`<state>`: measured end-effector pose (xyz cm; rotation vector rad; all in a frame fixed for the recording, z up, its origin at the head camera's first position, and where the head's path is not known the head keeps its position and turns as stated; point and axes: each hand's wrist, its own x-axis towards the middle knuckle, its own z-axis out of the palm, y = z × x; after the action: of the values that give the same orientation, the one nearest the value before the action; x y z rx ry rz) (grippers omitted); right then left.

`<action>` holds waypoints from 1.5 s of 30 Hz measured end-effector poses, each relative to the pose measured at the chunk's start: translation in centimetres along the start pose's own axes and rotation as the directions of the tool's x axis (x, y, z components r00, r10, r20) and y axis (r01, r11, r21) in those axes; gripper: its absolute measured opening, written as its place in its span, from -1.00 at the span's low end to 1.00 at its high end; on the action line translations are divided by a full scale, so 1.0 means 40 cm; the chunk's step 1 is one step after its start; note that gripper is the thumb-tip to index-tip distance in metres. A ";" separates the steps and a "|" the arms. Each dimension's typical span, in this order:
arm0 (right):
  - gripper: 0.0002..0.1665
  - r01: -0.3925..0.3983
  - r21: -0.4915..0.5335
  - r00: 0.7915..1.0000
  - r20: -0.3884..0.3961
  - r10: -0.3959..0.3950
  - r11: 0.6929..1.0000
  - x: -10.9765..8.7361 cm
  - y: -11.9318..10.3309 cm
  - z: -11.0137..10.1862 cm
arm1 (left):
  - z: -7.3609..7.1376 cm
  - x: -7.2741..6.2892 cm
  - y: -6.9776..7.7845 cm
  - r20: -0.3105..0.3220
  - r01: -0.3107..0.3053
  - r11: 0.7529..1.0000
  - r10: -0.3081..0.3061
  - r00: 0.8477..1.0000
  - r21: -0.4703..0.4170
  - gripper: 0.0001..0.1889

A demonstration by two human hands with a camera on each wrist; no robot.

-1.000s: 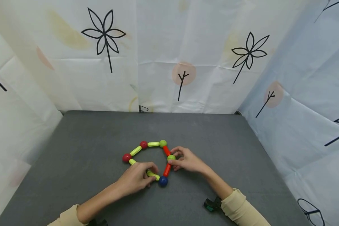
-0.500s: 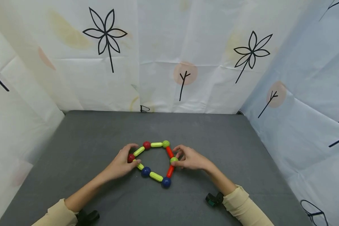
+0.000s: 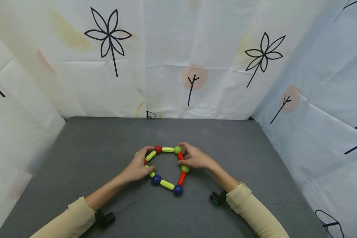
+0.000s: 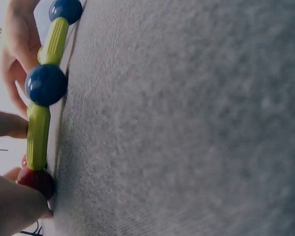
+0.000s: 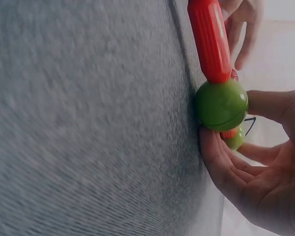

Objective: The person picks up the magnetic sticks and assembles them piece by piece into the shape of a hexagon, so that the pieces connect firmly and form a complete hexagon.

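A closed ring of magnetic building rods and balls [image 3: 167, 184] lies on the grey table. My left hand [image 3: 137, 168] grips its left corner, thumb by a yellow-green rod [image 3: 150, 156] side and fingers round the red ball [image 4: 37, 183], which is mostly hidden in the head view. My right hand [image 3: 197, 158] holds the right side, with the thumb and fingers about a green ball [image 5: 221, 104] and red rod [image 5: 211, 42]. Another red ball [image 3: 158, 149] and a green ball [image 3: 178, 150] form the far side; two blue balls, one being the nearer blue ball [image 3: 178, 190], form the near side.
The grey tabletop [image 3: 113, 135] stretches around the ring. White cloth [image 3: 166, 43] with printed flowers hangs at the back and both sides. Black wrist devices, such as the right one [image 3: 218, 197], sit just above the table.
The left hand has gone from the near yellow-green rod to the left red ball and pushed that side rightward, narrowing the ring. The right hand has slid slightly toward the far side.
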<state>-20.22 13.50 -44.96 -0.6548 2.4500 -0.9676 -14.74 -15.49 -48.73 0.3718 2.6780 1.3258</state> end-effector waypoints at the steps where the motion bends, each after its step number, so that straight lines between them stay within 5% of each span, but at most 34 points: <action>1: -0.12 -0.005 -0.004 1.000 0.000 0.005 1.000 0.004 0.002 -0.001 | 0.000 0.002 0.000 0.018 -0.011 1.000 0.011 1.000 -0.006 -0.20; 8: -0.23 -0.002 -0.025 1.000 -0.011 0.002 1.000 0.028 0.014 -0.010 | -0.004 0.023 -0.002 0.086 -0.070 0.997 0.071 0.994 -0.012 -0.12; 14: -0.45 0.031 -0.038 0.998 -0.046 -0.033 0.999 0.053 0.018 -0.025 | -0.023 0.097 -0.007 0.123 -0.109 0.994 0.112 0.986 -0.032 -0.13; 20: -0.60 0.033 -0.080 0.995 -0.087 -0.040 0.996 0.074 0.011 -0.023 | -0.019 0.154 -0.013 0.241 -0.163 0.984 0.177 0.954 -0.077 -0.19; 25: -0.64 0.019 -0.114 0.992 -0.124 -0.033 0.993 0.077 0.004 -0.028 | -0.011 0.153 -0.017 0.307 -0.195 0.974 0.221 0.926 -0.115 -0.19; 29: -0.61 0.008 -0.128 0.992 -0.120 -0.024 0.992 0.074 0.007 -0.040 | -0.006 0.149 -0.021 0.285 -0.167 0.978 0.196 0.938 -0.125 -0.21; 34: -0.29 -0.032 -0.137 0.999 -0.024 0.029 0.990 0.048 0.013 -0.063 | 0.000 0.128 -0.022 0.222 -0.149 0.987 0.159 0.962 -0.063 -0.13; 39: -0.12 -0.064 -0.056 0.995 0.074 0.068 0.996 0.015 0.023 -0.072 | 0.005 0.101 -0.026 0.230 -0.178 0.984 0.176 0.957 -0.010 -0.02; 45: -0.16 -0.050 -0.007 0.997 0.058 0.050 0.999 0.000 0.033 -0.065 | 0.004 0.092 -0.029 0.254 -0.200 0.980 0.196 0.947 -0.011 -0.03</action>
<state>-21.97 15.69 -44.15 -0.6120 2.4071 -0.9100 -18.43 -15.02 -49.76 0.7755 2.4890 1.2121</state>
